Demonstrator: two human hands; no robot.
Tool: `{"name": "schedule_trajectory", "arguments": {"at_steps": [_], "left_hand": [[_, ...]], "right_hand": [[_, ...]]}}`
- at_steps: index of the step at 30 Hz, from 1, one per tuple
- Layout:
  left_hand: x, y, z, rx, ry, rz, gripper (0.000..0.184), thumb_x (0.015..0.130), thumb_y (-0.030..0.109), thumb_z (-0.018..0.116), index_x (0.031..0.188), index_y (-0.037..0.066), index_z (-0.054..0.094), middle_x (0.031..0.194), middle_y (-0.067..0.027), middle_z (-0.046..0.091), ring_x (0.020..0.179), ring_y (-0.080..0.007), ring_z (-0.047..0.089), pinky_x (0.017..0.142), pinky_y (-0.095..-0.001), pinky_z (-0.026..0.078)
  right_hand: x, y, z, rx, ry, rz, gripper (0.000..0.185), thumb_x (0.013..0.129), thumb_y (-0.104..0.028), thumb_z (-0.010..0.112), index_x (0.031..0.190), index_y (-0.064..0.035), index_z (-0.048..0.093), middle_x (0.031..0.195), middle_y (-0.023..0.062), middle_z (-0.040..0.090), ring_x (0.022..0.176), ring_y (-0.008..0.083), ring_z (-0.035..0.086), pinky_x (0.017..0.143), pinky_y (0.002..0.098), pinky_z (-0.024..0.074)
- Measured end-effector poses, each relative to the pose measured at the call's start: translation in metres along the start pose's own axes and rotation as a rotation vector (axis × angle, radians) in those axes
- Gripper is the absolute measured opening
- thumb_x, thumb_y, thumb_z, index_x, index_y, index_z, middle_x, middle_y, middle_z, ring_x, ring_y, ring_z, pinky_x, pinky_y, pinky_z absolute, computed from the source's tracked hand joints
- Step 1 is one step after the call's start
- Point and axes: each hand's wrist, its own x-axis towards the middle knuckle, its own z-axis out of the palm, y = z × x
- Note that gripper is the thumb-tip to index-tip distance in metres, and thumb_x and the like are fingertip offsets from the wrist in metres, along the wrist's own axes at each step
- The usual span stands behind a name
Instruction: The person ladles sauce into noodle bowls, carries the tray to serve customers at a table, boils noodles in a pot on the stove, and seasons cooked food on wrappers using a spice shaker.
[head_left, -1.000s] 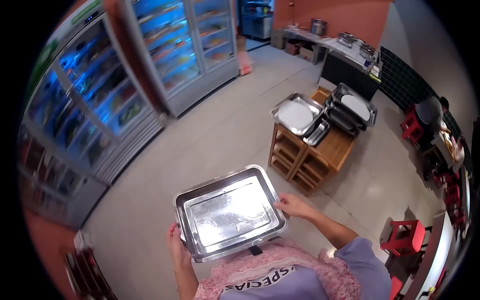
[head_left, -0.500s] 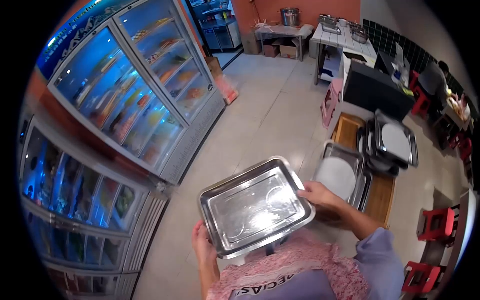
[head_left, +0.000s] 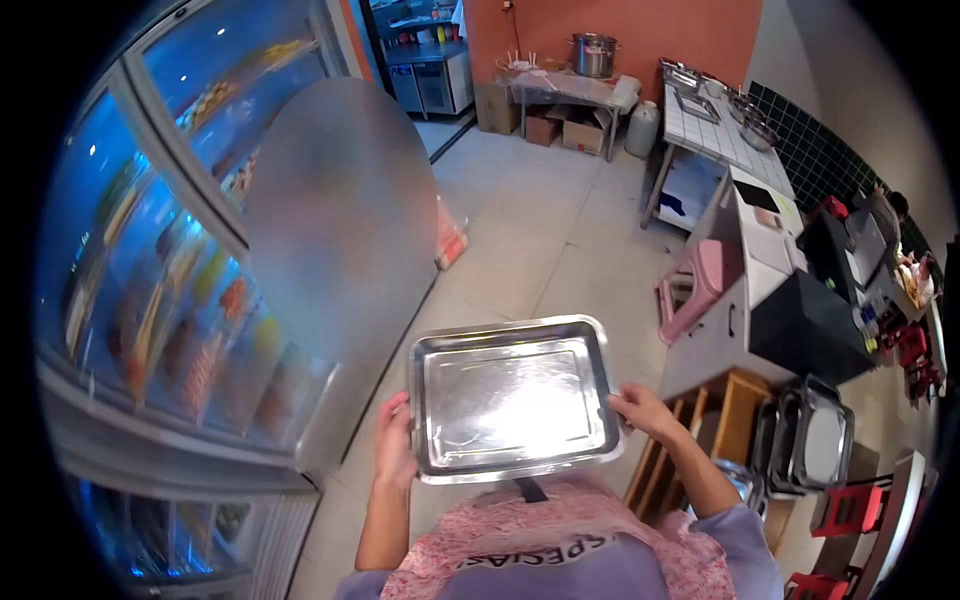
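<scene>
A shiny rectangular metal tray (head_left: 515, 405) is held level in front of my body, with bare metal showing inside it. My left hand (head_left: 396, 437) grips its left rim, fingers curled at the edge and partly hidden beneath. On the opposite side, my right hand (head_left: 641, 408) pinches the right rim, thumb on top. Below the tray is the pink patterned apron (head_left: 590, 510) over a purple shirt.
Glass-door fridges (head_left: 170, 260) line the left, partly covered by a blurred patch. A pink stool (head_left: 692, 290) stands by a white counter (head_left: 748, 235). Stacked trays (head_left: 815, 435) sit on a wooden rack (head_left: 735, 400) at right. A steel pot (head_left: 594, 56) is at the back.
The view has moved forward along the fridges, and the counter is closer. The tray has turned from slanted to nearly straight, still in both hands. The stacked trays have shifted lower right.
</scene>
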Motion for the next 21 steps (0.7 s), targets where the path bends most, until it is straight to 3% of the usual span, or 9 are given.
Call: {"name": "schedule_trajectory", "arguments": {"at_steps": [2,8,13,14,17,18,21], "left_hand": [[0.083,0.020,0.037,0.080,-0.068,-0.003,0.025,0.087,0.009,0.051,0.112,0.003,0.053,0.098,-0.0073,0.053,0.088,-0.0137,0.050,0.079,-0.0280,0.043],[0.318,0.031,0.161,0.089,-0.275,-0.110,0.025,0.087,0.008,0.051,0.111,0.004,0.053,0.101,-0.0078,0.053,0.089,-0.0137,0.051,0.078,-0.0270,0.044],[0.448,0.069,0.241,0.029,-0.124,-0.170,0.024,0.086,0.004,0.047,0.109,0.005,0.053,0.095,-0.0029,0.056,0.083,-0.0111,0.053,0.074,-0.0252,0.046],[0.505,0.086,0.267,0.046,-0.091,-0.134,0.023,0.086,0.004,0.047,0.109,0.004,0.053,0.096,-0.0037,0.056,0.084,-0.0117,0.054,0.075,-0.0255,0.046],[0.589,0.113,0.300,-0.053,-0.020,-0.123,0.023,0.087,0.004,0.046,0.108,0.004,0.053,0.096,-0.0047,0.056,0.087,-0.0125,0.054,0.078,-0.0268,0.047],[0.616,0.124,0.310,-0.098,-0.004,-0.125,0.022,0.087,0.004,0.046,0.109,0.004,0.052,0.096,-0.0048,0.056,0.087,-0.0126,0.055,0.078,-0.0273,0.047],[0.724,0.134,0.349,-0.100,0.116,-0.091,0.022,0.087,0.004,0.046,0.108,0.002,0.053,0.096,-0.0047,0.057,0.088,-0.0132,0.055,0.079,-0.0278,0.048]], "right_hand": [[0.046,-0.020,-0.016,0.093,0.100,0.034,0.028,0.088,-0.028,0.057,0.076,-0.0033,0.051,0.063,0.0022,0.051,0.053,0.0107,0.052,0.047,0.0253,0.0457],[0.221,-0.053,-0.082,0.282,0.209,0.159,0.027,0.086,-0.027,0.060,0.080,-0.0010,0.053,0.069,0.0041,0.053,0.055,0.0109,0.052,0.044,0.0255,0.0421],[0.405,-0.099,-0.156,0.140,0.251,0.057,0.029,0.085,-0.026,0.060,0.072,-0.0008,0.052,0.058,0.0047,0.052,0.050,0.0113,0.052,0.043,0.0281,0.0411],[0.470,-0.131,-0.186,0.084,0.240,0.052,0.030,0.085,-0.026,0.060,0.071,-0.0005,0.052,0.055,0.0052,0.052,0.049,0.0116,0.052,0.044,0.0291,0.0412],[0.585,-0.183,-0.214,-0.066,0.156,-0.004,0.031,0.085,-0.027,0.059,0.072,0.0006,0.052,0.054,0.0056,0.053,0.047,0.0142,0.053,0.044,0.0293,0.0417],[0.623,-0.192,-0.219,0.036,0.104,0.062,0.030,0.085,-0.026,0.059,0.076,0.0015,0.054,0.056,0.0059,0.054,0.048,0.0141,0.053,0.045,0.0287,0.0419],[0.767,-0.195,-0.241,-0.008,0.059,-0.007,0.027,0.086,-0.026,0.059,0.081,0.0013,0.056,0.057,0.0054,0.055,0.048,0.0120,0.052,0.044,0.0277,0.0411]]}}
